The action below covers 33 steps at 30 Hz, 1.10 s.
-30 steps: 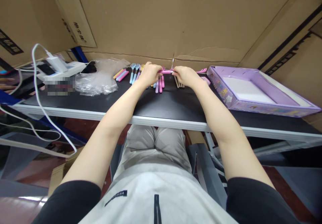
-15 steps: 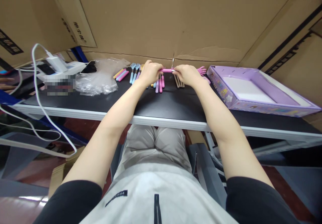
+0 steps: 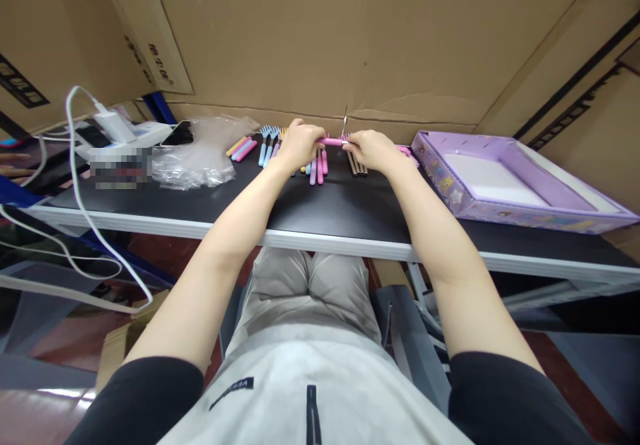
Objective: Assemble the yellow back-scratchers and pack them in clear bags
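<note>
My left hand point(image 3: 299, 145) is closed around one end of a pink handle point(image 3: 331, 141) held level above the black table point(image 3: 325, 205). At the handle's other end, my right hand point(image 3: 373, 150) pinches a thin metal part. Below the hands lie several pink and purple handles point(image 3: 318, 167) and a few brown metal sticks point(image 3: 356, 165). Blue forks point(image 3: 265, 144) and pink, yellow handles point(image 3: 240, 148) lie to the left.
A crumpled clear plastic bag point(image 3: 200, 155) and a white charger with cables point(image 3: 115, 128) are at the left. An open purple box point(image 3: 500, 178) sits at the right. Cardboard sheets point(image 3: 350, 38) stand behind the table.
My hands stay together on the pink handle. The right hand has shifted slightly, now covering the pink hand-shaped piece that showed to its right half a second ago.
</note>
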Tool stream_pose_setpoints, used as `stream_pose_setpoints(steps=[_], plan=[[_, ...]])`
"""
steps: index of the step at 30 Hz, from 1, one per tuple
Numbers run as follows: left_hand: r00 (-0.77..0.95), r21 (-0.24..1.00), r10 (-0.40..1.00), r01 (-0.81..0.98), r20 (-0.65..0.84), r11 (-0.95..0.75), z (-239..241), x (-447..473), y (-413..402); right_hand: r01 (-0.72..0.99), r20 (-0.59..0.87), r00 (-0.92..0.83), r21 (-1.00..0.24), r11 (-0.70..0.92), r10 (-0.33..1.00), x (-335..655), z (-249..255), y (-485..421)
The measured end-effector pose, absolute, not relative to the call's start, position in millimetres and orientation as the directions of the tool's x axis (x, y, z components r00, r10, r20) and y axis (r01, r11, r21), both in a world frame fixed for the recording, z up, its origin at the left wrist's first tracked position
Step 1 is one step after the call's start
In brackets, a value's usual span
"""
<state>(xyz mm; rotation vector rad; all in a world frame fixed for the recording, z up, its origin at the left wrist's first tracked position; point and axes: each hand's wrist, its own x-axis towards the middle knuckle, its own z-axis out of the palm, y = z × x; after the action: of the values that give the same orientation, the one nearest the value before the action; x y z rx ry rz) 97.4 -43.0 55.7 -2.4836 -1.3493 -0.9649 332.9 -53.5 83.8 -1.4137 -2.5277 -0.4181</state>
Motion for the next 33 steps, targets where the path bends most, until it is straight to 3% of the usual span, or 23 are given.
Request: stream_pose_setpoints(steps=[8, 22, 33], plan=[[0.402, 0.132, 0.689, 0.801, 0.603, -0.584, 53, 87, -37, 0.818, 0.390, -0.565, 0.151, 0.555, 0.727, 329, 82, -58], [0.358, 0.177, 0.712, 0.811, 0.604, -0.558, 61, 94, -50, 0.857, 0.366, -0.511, 0.141, 0.496, 0.778, 328, 90, -69], [0.379, 0.156, 0.675, 0.791, 0.633, -0.591, 52, 88, -36, 0.834, 0.394, -0.542, 0.144, 0.532, 0.743, 335, 80, -55]])
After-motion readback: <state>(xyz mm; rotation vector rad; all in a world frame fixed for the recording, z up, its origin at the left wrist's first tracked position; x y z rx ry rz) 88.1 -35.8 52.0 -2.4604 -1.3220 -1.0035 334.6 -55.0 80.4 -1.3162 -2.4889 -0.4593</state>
